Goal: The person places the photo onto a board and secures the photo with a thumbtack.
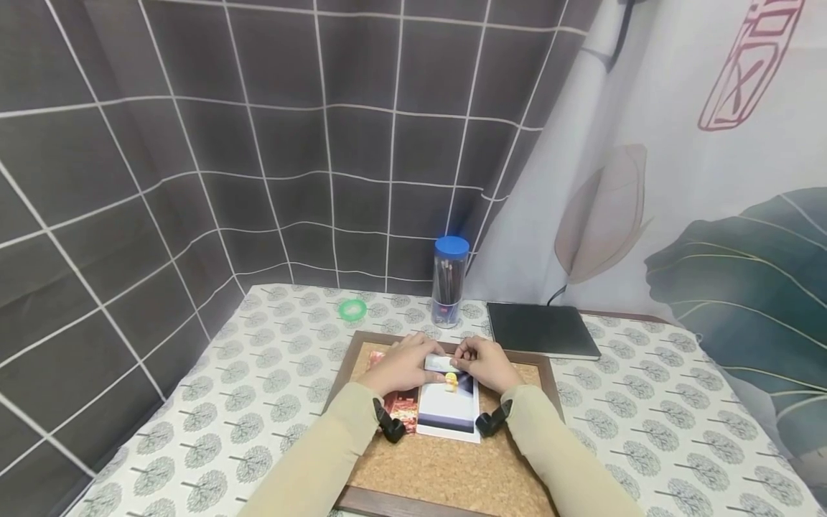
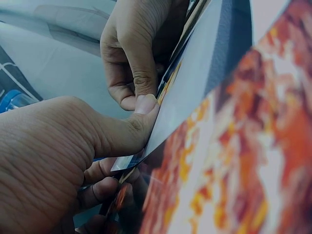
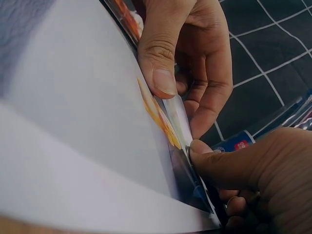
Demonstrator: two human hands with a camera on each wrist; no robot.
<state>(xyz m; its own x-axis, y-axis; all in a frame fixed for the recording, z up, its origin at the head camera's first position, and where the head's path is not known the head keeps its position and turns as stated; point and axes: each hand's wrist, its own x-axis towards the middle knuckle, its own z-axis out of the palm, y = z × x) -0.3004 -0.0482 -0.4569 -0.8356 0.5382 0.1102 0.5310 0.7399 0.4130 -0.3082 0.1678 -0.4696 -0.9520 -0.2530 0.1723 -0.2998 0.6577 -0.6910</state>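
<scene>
A photo print (image 1: 446,409) with a small yellow figure lies upright on a framed cork board (image 1: 446,467). My left hand (image 1: 403,366) holds the photo's upper left part, its thumb on the face and its fingers at the top edge. At the upper right, my right hand (image 1: 487,362) pinches the top edge between thumb and curled fingers. A pale strip (image 1: 439,364) shows between the hands. In the left wrist view, both thumb tips come close together at the photo's edge. A red and orange picture (image 1: 403,413) lies to the left, partly under my left hand.
A green tape roll (image 1: 352,310) lies at the back left of the patterned tablecloth (image 1: 284,359). Behind the board stands a clear pencil tube (image 1: 448,280) with a blue lid. A flat black device (image 1: 541,330) with a cable lies at the back right.
</scene>
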